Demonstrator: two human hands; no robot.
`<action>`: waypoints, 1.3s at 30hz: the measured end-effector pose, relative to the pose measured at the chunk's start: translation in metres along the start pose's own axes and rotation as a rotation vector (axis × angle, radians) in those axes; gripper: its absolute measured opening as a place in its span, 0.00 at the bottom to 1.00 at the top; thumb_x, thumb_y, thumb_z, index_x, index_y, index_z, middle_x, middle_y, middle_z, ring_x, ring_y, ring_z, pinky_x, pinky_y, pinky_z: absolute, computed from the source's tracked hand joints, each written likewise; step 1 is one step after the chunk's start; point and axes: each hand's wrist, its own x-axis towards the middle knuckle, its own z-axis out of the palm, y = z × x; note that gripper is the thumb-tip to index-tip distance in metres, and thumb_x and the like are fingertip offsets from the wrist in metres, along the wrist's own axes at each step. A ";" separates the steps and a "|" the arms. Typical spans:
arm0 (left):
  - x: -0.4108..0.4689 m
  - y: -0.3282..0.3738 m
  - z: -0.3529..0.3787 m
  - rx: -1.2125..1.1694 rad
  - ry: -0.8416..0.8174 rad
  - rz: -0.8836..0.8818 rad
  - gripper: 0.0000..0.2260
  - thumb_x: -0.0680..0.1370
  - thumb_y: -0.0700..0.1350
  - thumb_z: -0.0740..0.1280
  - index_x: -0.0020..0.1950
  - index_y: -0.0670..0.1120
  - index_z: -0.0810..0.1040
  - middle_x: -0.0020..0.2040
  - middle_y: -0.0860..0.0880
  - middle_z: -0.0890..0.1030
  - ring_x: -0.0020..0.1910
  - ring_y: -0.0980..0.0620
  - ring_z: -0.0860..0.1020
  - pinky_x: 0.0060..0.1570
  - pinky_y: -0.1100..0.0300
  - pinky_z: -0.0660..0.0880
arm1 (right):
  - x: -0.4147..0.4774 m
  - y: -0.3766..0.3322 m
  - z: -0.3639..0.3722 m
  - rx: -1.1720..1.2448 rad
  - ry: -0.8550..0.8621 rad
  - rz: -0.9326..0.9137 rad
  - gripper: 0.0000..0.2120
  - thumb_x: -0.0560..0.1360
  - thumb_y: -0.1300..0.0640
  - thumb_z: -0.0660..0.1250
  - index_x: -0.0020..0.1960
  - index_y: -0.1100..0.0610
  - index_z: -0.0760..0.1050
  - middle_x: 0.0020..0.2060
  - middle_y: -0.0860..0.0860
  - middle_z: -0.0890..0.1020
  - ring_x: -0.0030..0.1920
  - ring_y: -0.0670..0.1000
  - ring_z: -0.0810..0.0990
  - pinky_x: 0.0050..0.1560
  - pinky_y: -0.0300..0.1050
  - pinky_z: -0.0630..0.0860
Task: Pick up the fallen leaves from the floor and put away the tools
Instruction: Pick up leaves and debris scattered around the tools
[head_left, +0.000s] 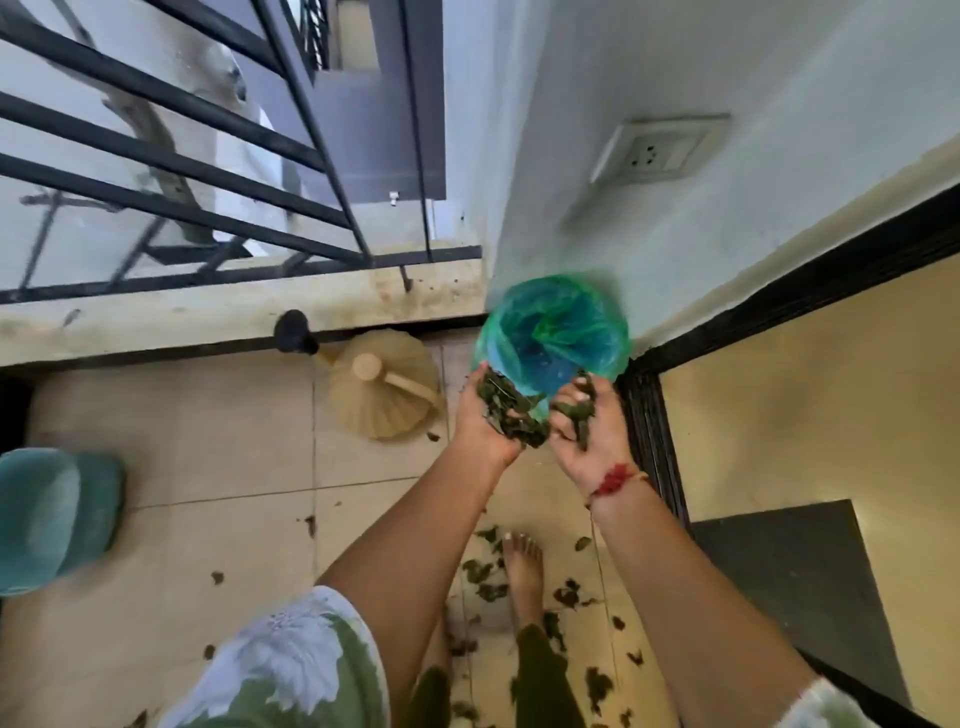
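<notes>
My left hand (480, 421) is cupped palm up with a heap of dark green leaves (511, 410) in it. My right hand (592, 441), a red thread round its wrist, holds a smaller clump of leaves (576, 410). Both hands are at the near rim of a bin lined with a green plastic bag (553, 327) in the corner. More fallen leaves (566, 597) lie scattered on the tiled floor around my bare foot (522, 566).
A beige watering can (384, 389) stands on the floor left of the bin, below a ledge with a black railing (171, 171). A teal pot (52, 514) sits at the left edge. A dark door frame (654, 447) and a doorway lie to the right.
</notes>
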 end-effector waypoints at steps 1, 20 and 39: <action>0.024 -0.003 -0.003 0.002 -0.005 -0.009 0.24 0.81 0.55 0.51 0.67 0.42 0.73 0.54 0.39 0.81 0.55 0.42 0.77 0.57 0.51 0.73 | 0.022 -0.001 -0.006 -0.015 0.004 -0.006 0.15 0.81 0.54 0.54 0.35 0.53 0.64 0.20 0.44 0.65 0.17 0.41 0.61 0.14 0.33 0.52; 0.204 -0.012 0.043 0.228 0.163 -0.076 0.24 0.80 0.61 0.57 0.60 0.41 0.75 0.56 0.37 0.79 0.55 0.40 0.78 0.52 0.45 0.73 | 0.225 -0.061 -0.054 -0.205 0.363 -0.096 0.13 0.82 0.50 0.55 0.50 0.57 0.72 0.39 0.53 0.76 0.41 0.53 0.76 0.46 0.50 0.75; 0.197 -0.021 0.025 -0.024 0.257 0.013 0.31 0.80 0.58 0.58 0.78 0.45 0.53 0.76 0.43 0.62 0.75 0.46 0.61 0.71 0.49 0.60 | 0.195 -0.085 -0.056 -0.185 0.343 -0.035 0.20 0.81 0.58 0.56 0.73 0.57 0.62 0.74 0.55 0.60 0.74 0.56 0.59 0.71 0.54 0.57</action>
